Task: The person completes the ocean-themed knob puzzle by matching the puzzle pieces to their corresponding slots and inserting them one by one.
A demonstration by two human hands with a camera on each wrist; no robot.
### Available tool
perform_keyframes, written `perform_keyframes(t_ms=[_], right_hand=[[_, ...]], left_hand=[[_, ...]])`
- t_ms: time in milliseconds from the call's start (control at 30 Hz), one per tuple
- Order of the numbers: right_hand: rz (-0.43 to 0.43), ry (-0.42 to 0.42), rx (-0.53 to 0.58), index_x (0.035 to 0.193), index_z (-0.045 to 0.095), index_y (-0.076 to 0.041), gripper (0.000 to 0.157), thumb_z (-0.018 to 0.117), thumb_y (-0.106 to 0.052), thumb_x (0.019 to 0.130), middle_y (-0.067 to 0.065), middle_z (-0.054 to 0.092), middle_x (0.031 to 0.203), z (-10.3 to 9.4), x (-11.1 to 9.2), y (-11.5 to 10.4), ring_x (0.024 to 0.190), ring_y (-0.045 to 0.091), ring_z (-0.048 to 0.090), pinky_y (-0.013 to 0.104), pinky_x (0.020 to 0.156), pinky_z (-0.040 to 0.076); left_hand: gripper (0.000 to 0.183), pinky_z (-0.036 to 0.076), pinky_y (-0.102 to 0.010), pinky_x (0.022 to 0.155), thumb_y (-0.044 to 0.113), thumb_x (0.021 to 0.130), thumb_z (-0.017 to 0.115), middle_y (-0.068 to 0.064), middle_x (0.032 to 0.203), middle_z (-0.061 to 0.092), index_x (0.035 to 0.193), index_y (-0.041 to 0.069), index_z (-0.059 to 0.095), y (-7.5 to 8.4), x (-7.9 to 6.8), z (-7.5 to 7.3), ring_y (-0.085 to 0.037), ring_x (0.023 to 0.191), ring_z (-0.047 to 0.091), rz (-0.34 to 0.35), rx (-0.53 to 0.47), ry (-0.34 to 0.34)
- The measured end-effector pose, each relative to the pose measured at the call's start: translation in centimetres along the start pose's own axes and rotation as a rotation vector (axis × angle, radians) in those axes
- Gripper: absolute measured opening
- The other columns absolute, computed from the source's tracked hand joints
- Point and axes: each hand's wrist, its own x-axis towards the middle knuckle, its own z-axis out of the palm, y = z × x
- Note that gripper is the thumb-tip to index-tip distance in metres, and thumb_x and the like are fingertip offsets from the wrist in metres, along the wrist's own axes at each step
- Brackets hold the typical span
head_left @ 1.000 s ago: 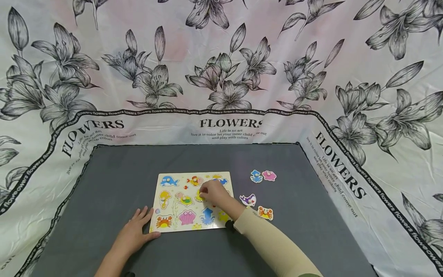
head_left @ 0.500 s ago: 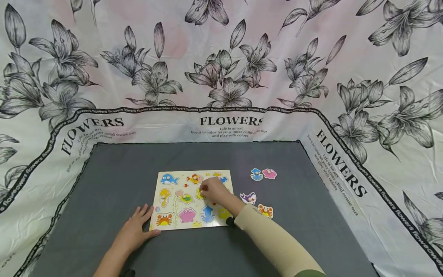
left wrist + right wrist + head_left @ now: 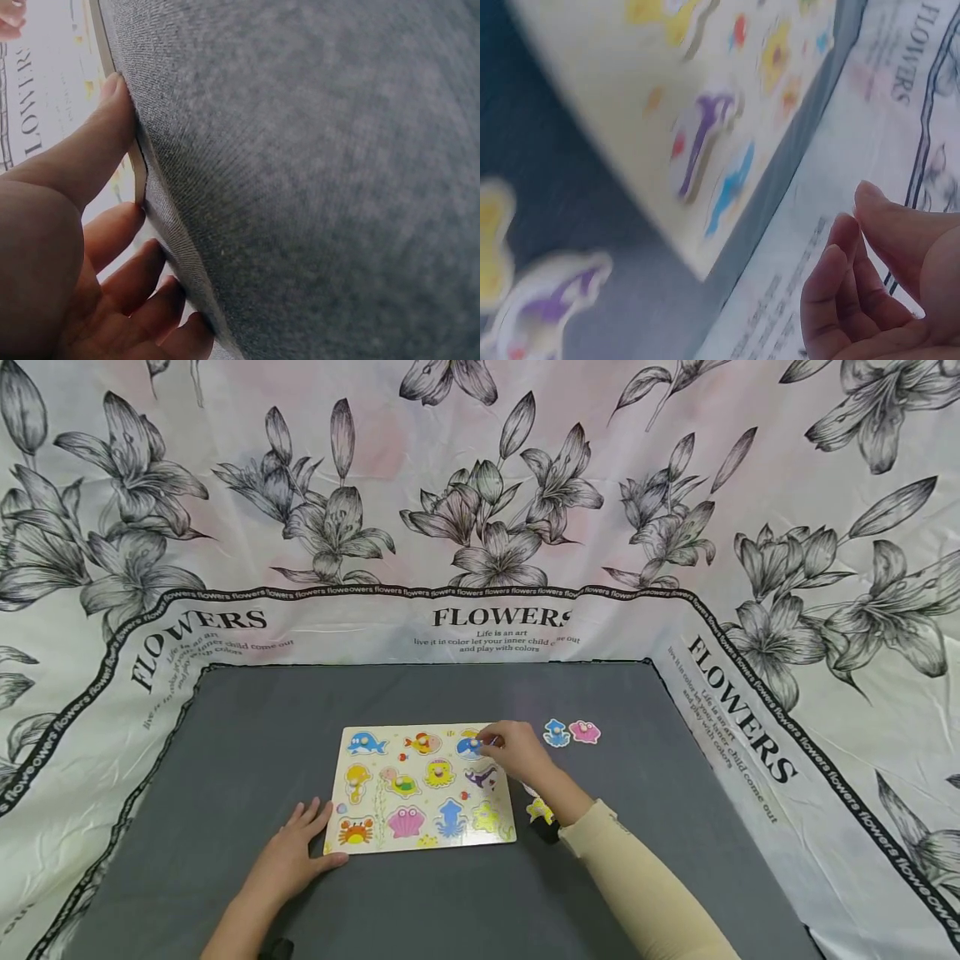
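Note:
A pale puzzle board (image 3: 381,847) printed with sea animals lies on the grey tabletop. At its lower left corner, my left hand (image 3: 285,857) has the thumb at the front edge and fingers by the left edge. Its thumb (image 3: 105,127) touches the board edge in the left wrist view. My right hand (image 3: 521,753) hovers over the upper right corner by the blue whale (image 3: 468,744). Its fingers (image 3: 826,274) bend loosely, thumb and forefinger tips close together with nothing visible between them. The yellow octopus (image 3: 438,773) shows on the board.
A blue squid piece (image 3: 557,733) and a pink shell piece (image 3: 584,732) lie right of the board. Near the right wrist is a yellow piece (image 3: 539,811). The purple dolphin piece (image 3: 544,307) lies beside it, mostly hidden by the arm in the head view.
My right hand has left the yellow octopus and moved right and up to the board's corner, uncovering the octopus. Its sleeve now hides the loose crab piece. The left hand stays in place.

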Motion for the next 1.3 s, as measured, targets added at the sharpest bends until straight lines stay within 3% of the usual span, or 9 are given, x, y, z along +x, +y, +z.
perform_keyframes(t_ms=[333,633,800,1067,1300], right_hand=[[0.019,0.059,0.017,0.106,0.076,-0.001,0.017,0.076,-0.006,0.09,0.007,0.075,0.096,-3.3,-2.2,3.1,0.087,0.02,0.07,0.039,0.078,0.06],[0.161,-0.093,-0.02,0.095,0.078,-0.006,0.01,0.08,-0.007,0.086,0.001,0.072,0.084,-3.3,-5.1,6.8,0.071,0.011,0.061,0.029,0.066,0.056],[0.129,-0.118,-0.048,0.091,0.079,-0.007,0.006,0.08,-0.007,0.085,0.0,0.071,0.079,-2.6,-5.7,8.0,0.067,0.01,0.058,0.027,0.063,0.054],[0.12,-0.062,-0.055,0.09,0.08,-0.007,0.004,0.08,-0.007,0.086,-0.001,0.071,0.078,-2.3,-4.1,5.3,0.067,0.01,0.058,0.026,0.061,0.052],[0.024,-0.133,-0.058,0.093,0.081,-0.008,0.006,0.08,-0.01,0.087,-0.001,0.074,0.083,-0.4,-1.9,2.3,0.068,0.008,0.059,0.024,0.059,0.051]], left_hand=[[0.105,0.027,-0.074,0.111,0.057,0.077,0.08,-0.027,0.161,0.028,0.156,0.004,0.036,0.3,0.1,-0.1,-0.051,0.15,0.018,-0.005,0.007,-0.004],[0.106,0.026,-0.074,0.111,0.057,0.077,0.08,-0.028,0.161,0.028,0.156,0.004,0.035,0.2,0.3,-0.5,-0.051,0.15,0.018,0.006,0.009,-0.013],[0.105,0.026,-0.073,0.111,0.057,0.077,0.08,-0.028,0.16,0.028,0.155,0.003,0.036,0.2,0.4,-0.6,-0.052,0.15,0.019,0.012,0.019,-0.013],[0.105,0.026,-0.074,0.111,0.057,0.077,0.08,-0.028,0.16,0.028,0.156,0.003,0.036,-0.4,0.6,-0.8,-0.052,0.149,0.019,0.021,0.014,-0.016],[0.103,0.027,-0.074,0.11,0.057,0.078,0.079,-0.028,0.161,0.028,0.156,0.004,0.036,-0.3,0.7,-1.2,-0.051,0.15,0.019,0.025,0.001,-0.024]])
